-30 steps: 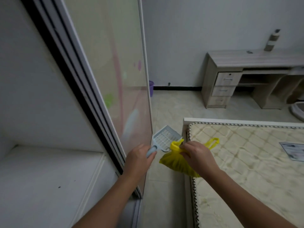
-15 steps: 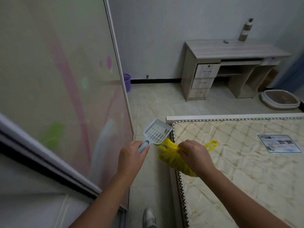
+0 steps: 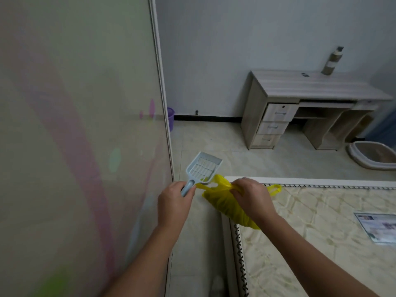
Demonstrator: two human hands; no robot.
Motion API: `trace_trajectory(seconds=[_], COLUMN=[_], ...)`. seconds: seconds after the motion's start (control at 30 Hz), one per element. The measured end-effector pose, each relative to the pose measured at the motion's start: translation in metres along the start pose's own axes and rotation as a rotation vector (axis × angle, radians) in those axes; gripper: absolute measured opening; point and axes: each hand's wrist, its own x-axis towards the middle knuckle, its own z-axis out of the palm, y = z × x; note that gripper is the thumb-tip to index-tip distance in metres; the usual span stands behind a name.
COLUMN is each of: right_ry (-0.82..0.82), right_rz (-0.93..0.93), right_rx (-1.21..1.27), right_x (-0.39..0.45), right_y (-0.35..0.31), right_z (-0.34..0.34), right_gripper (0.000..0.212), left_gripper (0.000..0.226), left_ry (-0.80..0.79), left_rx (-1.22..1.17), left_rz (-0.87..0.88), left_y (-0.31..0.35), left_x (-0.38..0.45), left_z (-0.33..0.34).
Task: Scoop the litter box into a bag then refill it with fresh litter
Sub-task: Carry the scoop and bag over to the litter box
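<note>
- The left hand (image 3: 174, 203) is gripping the handle of the scoop (image 3: 202, 169), a stiff, slotted, light plastic.
- The right hand (image 3: 251, 197) is pinching the bag (image 3: 222, 200), thin, soft, likely slippery; best held by its loops.
- The litter box (image 3: 374, 158) is sitting well beyond the bag, beside the desk (image 3: 300, 108).

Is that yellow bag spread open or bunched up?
Bunched up. The yellow bag hangs crumpled from the right hand, mouth closed, one handle loop sticking out.
</note>
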Motion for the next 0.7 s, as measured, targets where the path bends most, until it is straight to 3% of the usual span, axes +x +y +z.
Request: trace_trajectory(seconds=[0.33,0.7], right_ry=[-0.016,-0.035], right_rz=[-0.043,-0.066], right_rx=[0.051,0.123], right_x=[0.109,0.256], right_y=[0.029,0.098], right_z=[0.036,0.054], right_gripper=[0.010,0.009], left_gripper=[0.020,0.013], left_ry=[0.091,0.121], left_rx=[-0.023,0.085], left_rz=[-0.138,-0.127], left_y=[-0.014,0.001], left_x=[0.083,0.218], left_z=[0.046,0.116])
